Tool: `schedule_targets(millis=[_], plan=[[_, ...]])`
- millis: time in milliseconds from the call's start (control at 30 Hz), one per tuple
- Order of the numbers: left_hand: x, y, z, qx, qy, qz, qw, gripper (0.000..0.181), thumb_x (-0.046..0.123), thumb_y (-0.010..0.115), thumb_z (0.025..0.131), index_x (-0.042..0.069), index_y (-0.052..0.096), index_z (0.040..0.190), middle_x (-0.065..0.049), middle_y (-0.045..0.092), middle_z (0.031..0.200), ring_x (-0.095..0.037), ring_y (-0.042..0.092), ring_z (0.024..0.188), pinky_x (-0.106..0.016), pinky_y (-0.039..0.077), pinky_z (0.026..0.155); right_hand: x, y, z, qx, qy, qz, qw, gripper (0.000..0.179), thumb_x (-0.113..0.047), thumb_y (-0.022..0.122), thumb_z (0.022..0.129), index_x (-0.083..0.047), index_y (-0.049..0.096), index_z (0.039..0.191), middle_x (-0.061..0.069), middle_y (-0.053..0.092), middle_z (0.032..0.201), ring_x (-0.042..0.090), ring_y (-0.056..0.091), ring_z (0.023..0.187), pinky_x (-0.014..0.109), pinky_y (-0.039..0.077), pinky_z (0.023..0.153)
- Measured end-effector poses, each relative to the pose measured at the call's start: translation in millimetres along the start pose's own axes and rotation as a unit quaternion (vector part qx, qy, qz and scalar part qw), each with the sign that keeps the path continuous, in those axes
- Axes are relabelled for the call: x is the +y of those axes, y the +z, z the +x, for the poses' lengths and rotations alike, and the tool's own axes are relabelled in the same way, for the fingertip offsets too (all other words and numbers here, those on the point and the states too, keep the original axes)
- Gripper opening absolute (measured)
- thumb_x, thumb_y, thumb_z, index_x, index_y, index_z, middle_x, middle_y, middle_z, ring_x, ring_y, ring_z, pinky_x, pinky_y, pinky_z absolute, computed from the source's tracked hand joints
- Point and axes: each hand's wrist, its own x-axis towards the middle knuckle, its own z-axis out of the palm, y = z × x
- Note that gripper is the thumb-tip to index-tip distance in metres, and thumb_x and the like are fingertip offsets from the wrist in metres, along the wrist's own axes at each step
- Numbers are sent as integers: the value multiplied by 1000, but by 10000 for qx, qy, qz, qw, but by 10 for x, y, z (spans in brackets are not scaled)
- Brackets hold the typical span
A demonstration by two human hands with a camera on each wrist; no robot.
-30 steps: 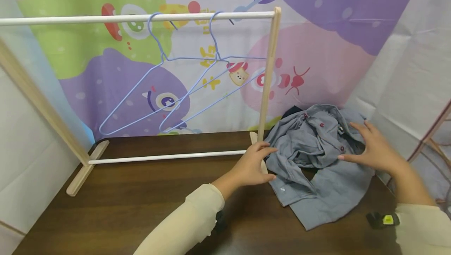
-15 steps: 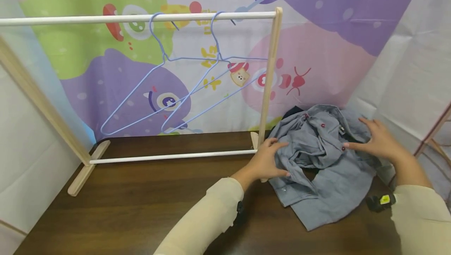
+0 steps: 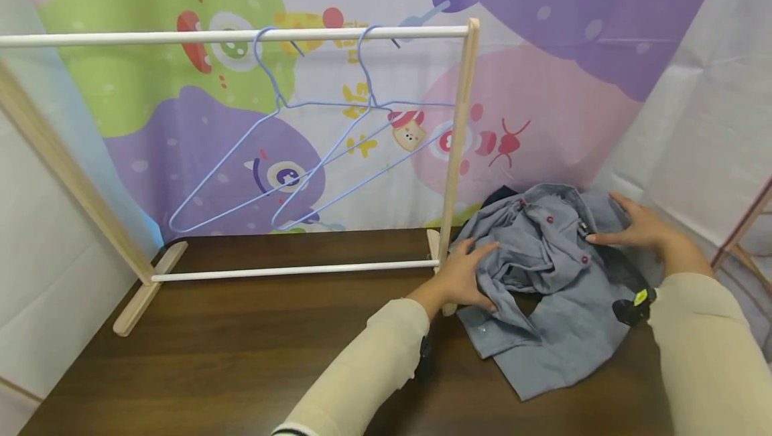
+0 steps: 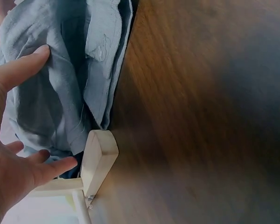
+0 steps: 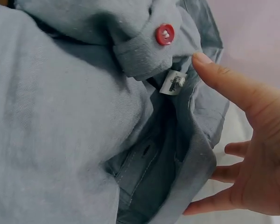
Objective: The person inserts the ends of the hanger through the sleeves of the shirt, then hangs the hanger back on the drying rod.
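Note:
A crumpled grey-blue shirt (image 3: 567, 315) with red buttons lies in a heap at the right of the table. My left hand (image 3: 460, 280) is at its left side, thumb and fingers spread apart; in the left wrist view the thumb of that hand (image 4: 14, 172) lies over the cloth. At the shirt's far right is my right hand (image 3: 648, 230), also spread. In the right wrist view, this hand's thumb (image 5: 224, 79) is at the collar edge near a small white label (image 5: 173, 82), and its fingers extend beside the cloth's outer edge. Firm contact is hard to judge.
A rack with a white top rail (image 3: 181, 37) and wooden posts (image 3: 461, 141) stands left of the shirt. Two blue wire hangers (image 3: 220, 161) hang from it. Some dark cloth (image 3: 499, 193) shows behind the shirt. The brown table (image 3: 253, 355) ends at a patterned curtain (image 3: 543, 114).
My left hand has moved right, up against the shirt. My right hand has shifted slightly right and away from me, to the shirt's far right edge. The shirt has hardly moved.

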Motion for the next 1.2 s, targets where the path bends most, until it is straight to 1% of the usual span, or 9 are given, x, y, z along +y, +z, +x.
schedule_targets(millis=[133, 233, 400, 500, 567, 667, 800, 1000, 1200], plan=[[8, 42, 41, -80, -86, -290, 9995, 109, 32, 92, 64, 29, 30, 153, -19, 20, 157, -42, 33, 137, -47, 40, 103, -22, -23, 24, -552, 508, 749, 9944, 111, -38, 69, 89, -7, -17, 152, 40, -15, 148, 73, 7, 125, 75, 42, 73], [11, 94, 75, 7, -16, -438, 9990, 105, 30, 92, 65, 27, 33, 152, -16, 25, 155, -37, 37, 135, -42, 41, 102, -28, -25, 48, -781, 666, 1049, 9892, 102, -32, 64, 93, -5, -16, 151, 40, -20, 147, 75, 8, 122, 74, 44, 65], [22, 191, 100, 359, 29, -461, 9983, 90, 24, 87, 71, 22, 41, 148, -12, 42, 144, -23, 45, 129, -30, 42, 99, -23, 25, 81, -599, 389, 900, 9934, 69, -14, 58, 95, 12, 15, 142, 47, 10, 140, 66, 28, 121, 70, 47, 74], [33, 223, 96, 577, 21, -330, 9978, 77, 18, 83, 75, 18, 48, 143, -10, 54, 128, -18, 52, 116, -24, 44, 93, -11, 81, 103, -287, 165, 739, 9967, 45, -6, 60, 91, 18, 36, 120, 43, 41, 116, 49, 55, 91, 55, 55, 65], [36, 231, 85, 625, -7, -259, 9977, 69, 14, 80, 76, 16, 52, 139, -6, 59, 115, -14, 56, 104, -21, 44, 86, -3, 119, 115, -118, 62, 775, 9969, 32, -1, 60, 87, 17, 43, 108, 32, 54, 97, 33, 58, 72, 45, 55, 56], [28, 231, 62, 652, -18, -307, 9974, 59, 8, 76, 77, 15, 57, 133, -2, 60, 100, -11, 55, 90, -19, 43, 76, 8, 171, 126, 57, -127, 885, 9960, 19, 7, 59, 82, 14, 46, 94, 11, 57, 77, 19, 56, 60, 38, 53, 50], [14, 212, 29, 699, -37, -445, 9966, 52, -1, 70, 77, 16, 63, 125, 2, 57, 90, -9, 52, 80, -18, 41, 68, -11, 206, 88, 210, -428, 800, 9957, 13, 11, 57, 77, 8, 48, 87, 0, 51, 68, 18, 54, 53, 35, 52, 47], [27, 179, 10, 829, 39, -778, 9935, 48, -6, 65, 75, 15, 66, 119, 3, 55, 87, -8, 49, 78, -17, 40, 65, -120, 219, -28, 463, -813, 821, 9922, 15, 15, 57, 74, 7, 50, 84, 5, 53, 73, 14, 54, 56, 37, 55, 49], [57, 133, 2, 1015, 135, -1035, 9893, 45, -6, 65, 75, 12, 67, 116, 4, 53, 81, -8, 48, 72, -17, 39, 61, -256, 266, -138, 439, -1032, 1027, 9884, 14, 16, 58, 79, 10, 52, 90, 19, 60, 86, 13, 59, 64, 36, 56, 53]])
